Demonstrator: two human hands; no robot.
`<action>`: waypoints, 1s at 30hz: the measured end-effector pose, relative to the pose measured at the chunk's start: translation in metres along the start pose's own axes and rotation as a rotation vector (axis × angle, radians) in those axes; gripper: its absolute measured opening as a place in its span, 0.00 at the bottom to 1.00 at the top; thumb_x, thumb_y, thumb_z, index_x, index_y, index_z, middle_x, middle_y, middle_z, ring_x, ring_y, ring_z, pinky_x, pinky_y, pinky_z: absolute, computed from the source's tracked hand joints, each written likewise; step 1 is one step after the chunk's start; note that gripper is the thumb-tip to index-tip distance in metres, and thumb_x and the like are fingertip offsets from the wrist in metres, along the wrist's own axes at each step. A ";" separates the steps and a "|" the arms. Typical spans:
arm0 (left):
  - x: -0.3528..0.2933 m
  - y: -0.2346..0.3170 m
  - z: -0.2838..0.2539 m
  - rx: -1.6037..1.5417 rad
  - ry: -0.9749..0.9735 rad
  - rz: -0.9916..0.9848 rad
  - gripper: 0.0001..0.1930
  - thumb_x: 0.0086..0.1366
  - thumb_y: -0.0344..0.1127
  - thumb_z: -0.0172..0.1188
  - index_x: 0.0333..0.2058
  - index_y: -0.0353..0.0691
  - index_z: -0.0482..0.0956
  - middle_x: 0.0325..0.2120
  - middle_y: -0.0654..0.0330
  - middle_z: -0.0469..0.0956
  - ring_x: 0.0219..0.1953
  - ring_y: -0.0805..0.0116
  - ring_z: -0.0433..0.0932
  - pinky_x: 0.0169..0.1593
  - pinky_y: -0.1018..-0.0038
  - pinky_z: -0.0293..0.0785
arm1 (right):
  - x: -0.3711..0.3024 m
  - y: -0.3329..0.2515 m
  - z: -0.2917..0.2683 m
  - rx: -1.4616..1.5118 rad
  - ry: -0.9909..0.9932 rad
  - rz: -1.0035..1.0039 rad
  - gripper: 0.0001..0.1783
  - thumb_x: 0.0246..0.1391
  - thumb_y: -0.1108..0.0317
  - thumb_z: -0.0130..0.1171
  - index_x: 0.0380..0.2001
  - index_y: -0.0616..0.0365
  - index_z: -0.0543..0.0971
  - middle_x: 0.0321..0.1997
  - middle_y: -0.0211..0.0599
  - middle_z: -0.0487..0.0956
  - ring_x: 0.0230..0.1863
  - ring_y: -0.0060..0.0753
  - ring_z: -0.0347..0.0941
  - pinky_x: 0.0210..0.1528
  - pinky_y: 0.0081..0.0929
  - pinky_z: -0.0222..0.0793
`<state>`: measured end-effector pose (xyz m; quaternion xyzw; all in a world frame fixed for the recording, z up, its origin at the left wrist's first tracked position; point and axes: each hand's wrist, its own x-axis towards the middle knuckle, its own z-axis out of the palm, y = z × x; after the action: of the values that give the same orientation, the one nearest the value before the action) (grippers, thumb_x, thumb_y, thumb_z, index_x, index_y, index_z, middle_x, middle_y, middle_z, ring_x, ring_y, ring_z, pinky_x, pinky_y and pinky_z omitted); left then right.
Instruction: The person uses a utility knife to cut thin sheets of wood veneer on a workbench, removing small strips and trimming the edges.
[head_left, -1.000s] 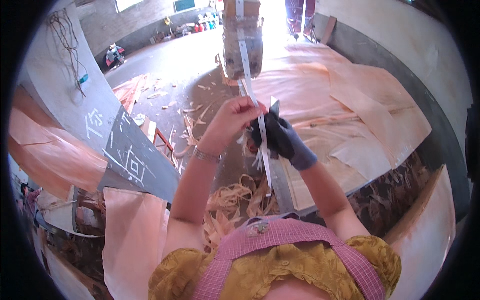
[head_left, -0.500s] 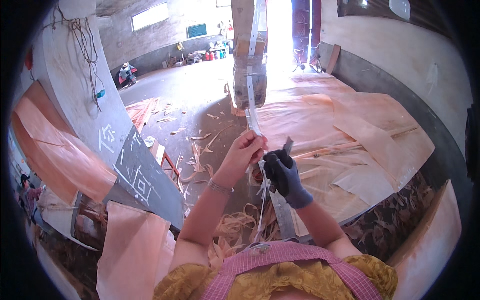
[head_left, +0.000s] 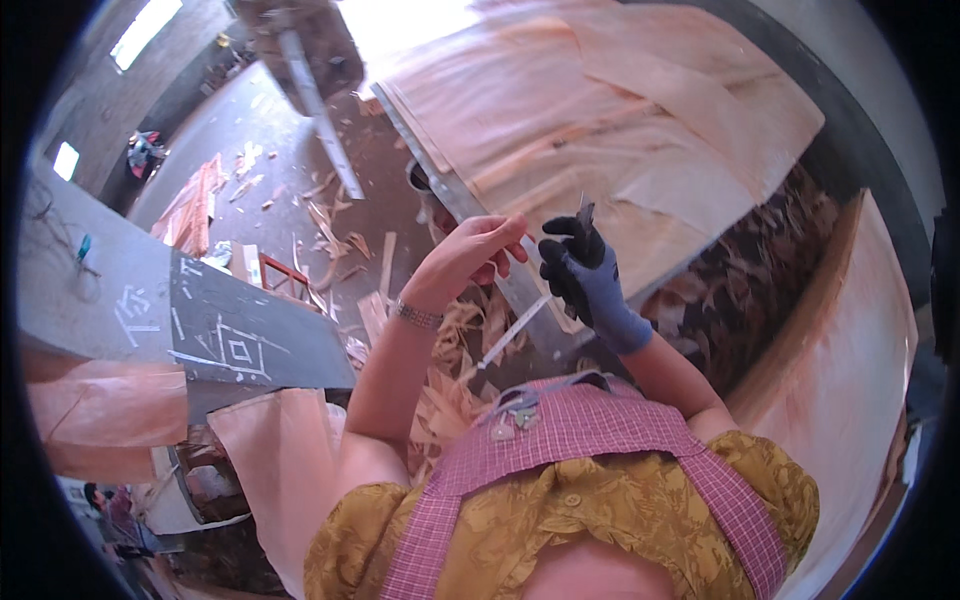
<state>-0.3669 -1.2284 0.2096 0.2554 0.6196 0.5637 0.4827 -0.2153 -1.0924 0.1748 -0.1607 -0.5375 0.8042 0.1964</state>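
My bare left hand point(head_left: 478, 254), with a bracelet at the wrist, is held out before my apron with fingers apart and nothing visible in them. To its right, my right hand point(head_left: 588, 278) in a grey and black glove is closed around a small dark knife point(head_left: 585, 214), its thin tip pointing up. Just below the gloved fingers slants a short white strip point(head_left: 515, 331); whether it touches them I cannot tell. A longer white strip point(head_left: 322, 125) hangs from the post point(head_left: 305, 55) at the upper left, away from both hands.
Thin peach-coloured wood veneer sheets point(head_left: 690, 110) cover a low table point(head_left: 520, 285) ahead right. Curled shavings point(head_left: 455, 350) litter the floor beside it. A grey-painted pillar point(head_left: 260, 320) stands left, a leaning sheet point(head_left: 285, 440) nearby. A large curved sheet point(head_left: 840, 370) rises at right.
My left hand has let go of the long strip, which now hangs free from the post. A short strip is apart from it below my right hand. The view has tilted down and turned right.
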 end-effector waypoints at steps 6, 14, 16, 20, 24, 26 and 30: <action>0.060 -0.002 0.073 0.254 -0.155 -0.057 0.11 0.64 0.39 0.67 0.30 0.38 0.82 0.21 0.70 0.78 0.20 0.86 0.69 0.22 0.86 0.62 | -0.024 0.001 -0.095 -0.006 0.032 0.076 0.18 0.60 0.65 0.64 0.51 0.58 0.75 0.27 0.30 0.79 0.20 0.16 0.70 0.21 0.15 0.61; 0.184 -0.049 0.156 0.647 -0.015 0.003 0.11 0.61 0.38 0.69 0.28 0.35 0.82 0.19 0.67 0.77 0.21 0.82 0.70 0.26 0.78 0.67 | -0.051 -0.007 -0.300 -0.171 -0.144 0.299 0.13 0.65 0.65 0.58 0.45 0.63 0.78 0.28 0.31 0.79 0.26 0.20 0.74 0.28 0.19 0.70; 0.226 -0.059 0.168 0.695 0.032 0.031 0.11 0.61 0.38 0.70 0.28 0.35 0.83 0.19 0.67 0.77 0.22 0.82 0.70 0.26 0.78 0.67 | -0.046 -0.010 -0.344 -0.225 -0.132 0.275 0.12 0.66 0.66 0.57 0.45 0.64 0.78 0.29 0.32 0.79 0.27 0.21 0.74 0.31 0.21 0.72; 0.318 -0.079 0.172 0.847 0.137 0.086 0.13 0.57 0.42 0.72 0.29 0.36 0.85 0.20 0.60 0.79 0.23 0.72 0.74 0.30 0.72 0.70 | -0.008 0.019 -0.404 -0.725 -0.022 0.043 0.15 0.58 0.70 0.60 0.47 0.66 0.78 0.35 0.44 0.83 0.36 0.32 0.80 0.41 0.29 0.75; 0.391 -0.070 0.173 1.099 0.160 0.060 0.14 0.54 0.46 0.71 0.30 0.40 0.86 0.25 0.54 0.83 0.29 0.60 0.81 0.35 0.65 0.74 | 0.044 0.038 -0.418 -0.640 0.048 0.190 0.16 0.56 0.70 0.60 0.47 0.65 0.78 0.37 0.47 0.83 0.40 0.35 0.81 0.44 0.32 0.74; 0.420 -0.071 0.165 1.190 0.163 0.008 0.14 0.53 0.47 0.71 0.30 0.42 0.86 0.27 0.53 0.84 0.32 0.57 0.82 0.37 0.62 0.75 | 0.069 0.054 -0.423 -0.489 0.045 0.260 0.12 0.59 0.66 0.61 0.42 0.64 0.78 0.32 0.41 0.83 0.31 0.28 0.80 0.33 0.27 0.74; 0.454 -0.091 0.133 1.257 0.150 -0.021 0.14 0.52 0.47 0.69 0.29 0.44 0.86 0.27 0.54 0.83 0.34 0.56 0.82 0.37 0.60 0.75 | 0.108 0.070 -0.403 -0.222 0.076 0.486 0.13 0.62 0.59 0.61 0.39 0.58 0.78 0.25 0.33 0.82 0.19 0.19 0.74 0.20 0.19 0.67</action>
<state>-0.4112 -0.7984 -0.0036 0.4439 0.8670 0.1040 0.2012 -0.1301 -0.7405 -0.0445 -0.3355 -0.5605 0.7572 -0.0011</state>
